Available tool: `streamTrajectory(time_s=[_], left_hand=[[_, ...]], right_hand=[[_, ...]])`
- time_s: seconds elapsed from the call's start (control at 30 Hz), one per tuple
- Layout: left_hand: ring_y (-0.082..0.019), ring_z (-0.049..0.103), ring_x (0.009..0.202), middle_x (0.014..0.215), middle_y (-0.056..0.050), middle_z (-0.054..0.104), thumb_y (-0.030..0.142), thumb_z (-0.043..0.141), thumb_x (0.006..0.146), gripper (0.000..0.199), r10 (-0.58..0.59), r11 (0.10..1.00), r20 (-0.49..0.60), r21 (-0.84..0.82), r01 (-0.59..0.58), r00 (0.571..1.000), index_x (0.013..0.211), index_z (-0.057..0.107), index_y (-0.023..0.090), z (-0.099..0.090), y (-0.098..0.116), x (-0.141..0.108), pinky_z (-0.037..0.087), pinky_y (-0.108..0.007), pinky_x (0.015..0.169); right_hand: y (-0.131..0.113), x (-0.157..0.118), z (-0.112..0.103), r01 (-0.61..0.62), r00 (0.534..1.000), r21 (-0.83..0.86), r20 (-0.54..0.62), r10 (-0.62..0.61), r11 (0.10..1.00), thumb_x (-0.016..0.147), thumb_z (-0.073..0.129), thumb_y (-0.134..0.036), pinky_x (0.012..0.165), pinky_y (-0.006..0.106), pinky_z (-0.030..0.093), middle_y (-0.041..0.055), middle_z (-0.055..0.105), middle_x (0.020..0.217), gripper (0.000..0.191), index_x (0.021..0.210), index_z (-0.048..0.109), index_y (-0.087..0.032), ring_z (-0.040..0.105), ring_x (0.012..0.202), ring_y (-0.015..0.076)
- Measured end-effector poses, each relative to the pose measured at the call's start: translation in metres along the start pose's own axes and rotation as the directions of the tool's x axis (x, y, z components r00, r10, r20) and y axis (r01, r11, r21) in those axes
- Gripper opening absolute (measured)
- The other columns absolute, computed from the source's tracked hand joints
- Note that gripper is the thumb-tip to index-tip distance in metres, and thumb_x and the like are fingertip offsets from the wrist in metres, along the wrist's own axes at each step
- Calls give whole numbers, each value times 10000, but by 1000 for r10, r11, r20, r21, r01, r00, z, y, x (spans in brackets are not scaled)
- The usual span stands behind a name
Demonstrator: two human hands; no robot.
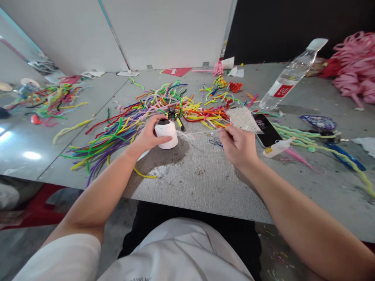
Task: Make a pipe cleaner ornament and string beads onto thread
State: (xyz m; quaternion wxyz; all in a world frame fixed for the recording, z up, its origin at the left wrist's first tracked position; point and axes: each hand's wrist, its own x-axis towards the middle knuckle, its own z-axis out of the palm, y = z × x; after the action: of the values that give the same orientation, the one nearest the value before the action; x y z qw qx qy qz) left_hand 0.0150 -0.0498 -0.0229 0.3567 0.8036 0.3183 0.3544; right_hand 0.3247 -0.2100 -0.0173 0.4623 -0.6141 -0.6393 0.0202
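Observation:
My left hand (pixel 148 134) is wrapped round a white spool of thread (pixel 168 136) with a dark core, which rests on the grey table. A thin white thread (pixel 202 132) runs taut from the spool to my right hand (pixel 238 144). The fingers of that hand are pinched on the thread's far end. Behind the spool lies a big spread of colourful pipe cleaners (pixel 164 99), with a black and yellow tool (pixel 179 121) among them. A small clear bag of white bits (pixel 243 119) lies just beyond my right hand.
A phone (pixel 268 130) and a small glue bottle (pixel 278 147) lie right of my right hand. A water bottle (pixel 293 78) stands behind them, tilted in view. Pink ribbon (pixel 356 66) is heaped at the far right. More pipe cleaners (pixel 52 99) lie at the left.

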Motion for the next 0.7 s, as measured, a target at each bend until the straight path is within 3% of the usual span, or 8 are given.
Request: streamTrajectory(time_s=[0.13, 0.2, 0.37, 0.5, 0.57, 0.6, 0.67, 0.7], left_hand=[[-319, 654, 1256, 1367, -136, 662, 497, 958, 680, 816, 88, 983, -15, 163, -85, 996, 1341, 568, 220, 7, -1, 0, 497, -474, 1120], [-327, 648, 1270, 1381, -146, 648, 497, 965, 673, 856, 101, 977, -3, 187, -99, 995, 1364, 544, 218, 9, -2, -1, 489, -492, 1135], [-389, 608, 1392, 1482, -164, 631, 538, 1014, 648, 955, 152, 969, 202, 163, -186, 968, 1439, 558, 258, 3, 3, -3, 440, -552, 1214], [-360, 634, 1369, 1513, -164, 633, 517, 912, 817, 806, 134, 983, 295, 86, -165, 946, 1487, 546, 257, -4, 9, -4, 491, -506, 1166], [-322, 673, 1273, 1458, -154, 655, 505, 849, 881, 723, 95, 994, 286, 27, -107, 954, 1477, 536, 241, -4, 8, -4, 536, -464, 1081], [-307, 683, 1227, 1421, -144, 666, 503, 842, 883, 712, 76, 997, 276, 10, -82, 958, 1467, 533, 237, -3, 6, -4, 546, -449, 1048], [-291, 682, 1186, 1373, -124, 670, 486, 878, 836, 736, 63, 997, 247, 17, -70, 967, 1437, 532, 239, 1, 3, -3, 542, -436, 1036], [-288, 676, 1191, 1365, -116, 666, 464, 905, 798, 756, 71, 996, 227, 33, -80, 971, 1417, 533, 242, 4, 2, -3, 532, -435, 1051]], right_hand=[[-8, -5, -4, 24, 995, 181, -96, -7, 983, 919, 622, -261, 586, 362, 280, -37, 347, 544, 371, 633, 386, -264, 319, 531, 145], [-8, -7, -5, 19, 997, 320, -80, 8, 947, 875, 639, -220, 592, 368, 275, -31, 360, 566, 347, 627, 401, -263, 324, 553, 152], [-11, -10, -4, -35, 999, 701, 37, 13, 712, 815, 695, -245, 624, 377, 324, -4, 422, 630, 321, 614, 446, -262, 407, 629, 187], [-22, -9, -6, -141, 990, 824, 100, 103, 548, 787, 769, -227, 739, 386, 473, 57, 689, 970, 391, 580, 437, -230, 634, 905, 232], [-27, -9, -8, -210, 977, 861, 171, 124, 463, 821, 823, -305, 883, 437, 556, 58, 764, 1084, 450, 575, 453, -231, 705, 1064, 270], [-29, -9, -9, -260, 966, 867, 233, 116, 425, 832, 847, -371, 953, 476, 576, 55, 786, 1047, 476, 582, 463, -239, 731, 1068, 282], [-32, -10, -9, -419, 903, 840, 426, 59, 345, 858, 851, -495, 1012, 544, 596, 39, 776, 836, 502, 609, 487, -255, 768, 887, 272], [-33, -12, -9, -518, 841, 799, 541, 11, 306, 883, 831, -528, 990, 554, 612, 19, 729, 717, 492, 627, 510, -257, 746, 743, 245]])
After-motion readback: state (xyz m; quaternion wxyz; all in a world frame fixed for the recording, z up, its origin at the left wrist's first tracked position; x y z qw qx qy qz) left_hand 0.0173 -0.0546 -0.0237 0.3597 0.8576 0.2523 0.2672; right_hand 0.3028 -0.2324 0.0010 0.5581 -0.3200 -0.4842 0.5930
